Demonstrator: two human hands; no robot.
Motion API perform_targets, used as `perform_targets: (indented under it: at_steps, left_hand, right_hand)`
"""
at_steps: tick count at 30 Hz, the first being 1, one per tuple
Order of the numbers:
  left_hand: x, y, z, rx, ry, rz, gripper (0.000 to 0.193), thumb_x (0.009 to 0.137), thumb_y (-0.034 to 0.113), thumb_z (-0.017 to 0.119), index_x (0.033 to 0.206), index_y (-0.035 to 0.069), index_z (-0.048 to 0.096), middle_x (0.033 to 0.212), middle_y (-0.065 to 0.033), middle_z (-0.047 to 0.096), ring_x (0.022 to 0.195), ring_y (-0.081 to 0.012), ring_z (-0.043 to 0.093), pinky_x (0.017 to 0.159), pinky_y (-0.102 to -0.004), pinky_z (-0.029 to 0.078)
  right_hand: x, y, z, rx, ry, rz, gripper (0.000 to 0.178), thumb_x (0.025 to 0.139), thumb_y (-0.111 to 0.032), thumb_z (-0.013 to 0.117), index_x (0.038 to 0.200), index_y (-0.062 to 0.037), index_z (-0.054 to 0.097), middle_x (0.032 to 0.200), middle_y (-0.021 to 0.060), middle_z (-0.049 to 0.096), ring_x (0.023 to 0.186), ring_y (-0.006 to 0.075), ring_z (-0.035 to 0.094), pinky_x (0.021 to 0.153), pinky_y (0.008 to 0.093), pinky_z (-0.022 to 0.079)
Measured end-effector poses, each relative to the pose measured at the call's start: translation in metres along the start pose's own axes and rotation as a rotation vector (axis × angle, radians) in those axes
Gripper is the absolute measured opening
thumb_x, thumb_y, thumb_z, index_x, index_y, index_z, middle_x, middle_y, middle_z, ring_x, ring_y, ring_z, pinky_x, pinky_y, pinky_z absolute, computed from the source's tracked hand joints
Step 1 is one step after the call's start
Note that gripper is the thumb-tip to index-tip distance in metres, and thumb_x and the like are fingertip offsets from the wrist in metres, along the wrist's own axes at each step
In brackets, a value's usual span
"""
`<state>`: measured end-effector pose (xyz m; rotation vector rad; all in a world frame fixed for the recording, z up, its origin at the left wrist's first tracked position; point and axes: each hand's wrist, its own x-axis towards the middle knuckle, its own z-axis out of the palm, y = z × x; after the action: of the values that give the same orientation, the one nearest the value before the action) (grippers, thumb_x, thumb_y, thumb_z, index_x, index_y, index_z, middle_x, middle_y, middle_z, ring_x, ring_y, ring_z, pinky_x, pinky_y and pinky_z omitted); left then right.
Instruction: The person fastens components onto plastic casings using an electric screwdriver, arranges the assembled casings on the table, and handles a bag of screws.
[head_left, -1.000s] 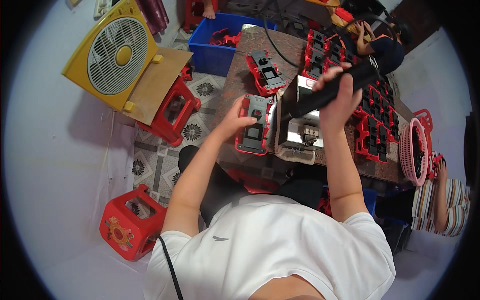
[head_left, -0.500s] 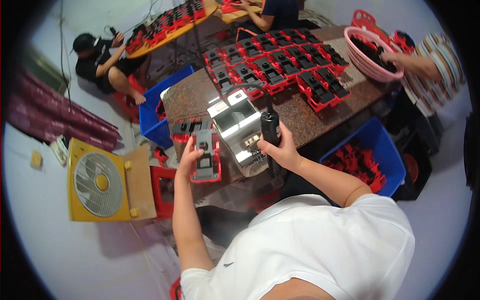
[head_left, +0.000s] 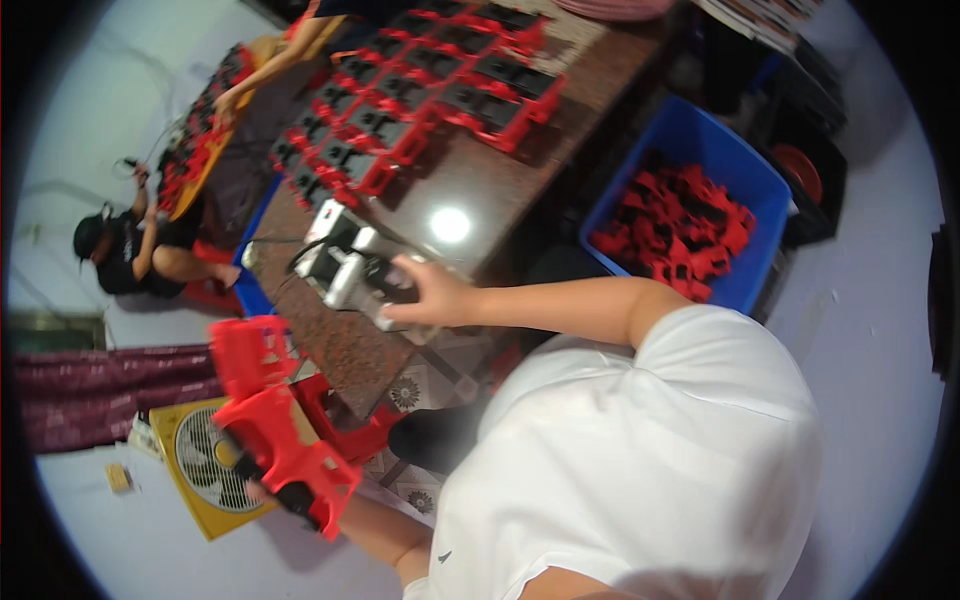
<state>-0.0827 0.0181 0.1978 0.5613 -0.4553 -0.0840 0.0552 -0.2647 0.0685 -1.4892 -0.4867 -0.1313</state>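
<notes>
My left hand [head_left: 262, 492] is low at the left, mostly hidden behind a red plastic part with black pieces [head_left: 290, 445] that it grips, held tilted off the table's near corner. Another red plastic part [head_left: 248, 358] shows just above it; blur hides whether the two touch. My right hand [head_left: 438, 294] is at the table's near edge, thumb and fingers around a dark tool, seemingly the black corded electric screwdriver [head_left: 388, 278]. That tool is foreshortened and blurred. Right beside it stands a small white and silver machine [head_left: 340, 262].
Rows of red-and-black assemblies [head_left: 400, 90] cover the far part of the stone-topped table [head_left: 340, 345]. A blue bin [head_left: 765, 200] of red parts stands at the right. A yellow fan [head_left: 205, 500] and red stool [head_left: 350, 435] are at the left. Two co-workers [head_left: 120, 260] [head_left: 270, 75] sit beyond.
The view has swung round. My left hand has carried the red-and-black part away from the machine, off the table's edge, and tipped it. My right hand has stayed near the machine with the tool.
</notes>
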Motion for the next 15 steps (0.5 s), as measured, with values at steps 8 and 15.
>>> perform_targets:
  at_steps: [8, 15]
  left_hand:
    - [0.164, -0.186, 0.109, 0.869, -0.15, -0.399, 0.082, 0.06, 0.026, 0.062, 0.134, -0.002, 0.041, 0.131, -0.0172, 0.047, 0.118, -0.029, 0.051, 0.1, -0.0385, 0.04]
    - [0.19, -0.437, 0.098, 1.165, -0.706, -0.378, 0.079, 0.078, 0.024, 0.074, 0.142, 0.004, 0.031, 0.143, -0.0172, 0.035, 0.125, -0.0283, 0.044, 0.101, -0.0394, 0.039]
  right_hand:
    - [-0.04, -0.011, 0.0, 0.004, -0.085, 0.09, 0.053, 0.076, -0.038, 0.073, 0.108, -0.0017, 0.052, 0.091, 0.0209, 0.065, 0.089, 0.0328, 0.064, 0.08, 0.0392, 0.05]
    - [-0.032, -0.011, -0.042, 0.128, -0.105, 0.11, 0.06, 0.072, -0.037, 0.079, 0.11, -0.0009, 0.049, 0.092, 0.0106, 0.059, 0.086, 0.017, 0.057, 0.075, 0.0305, 0.046]
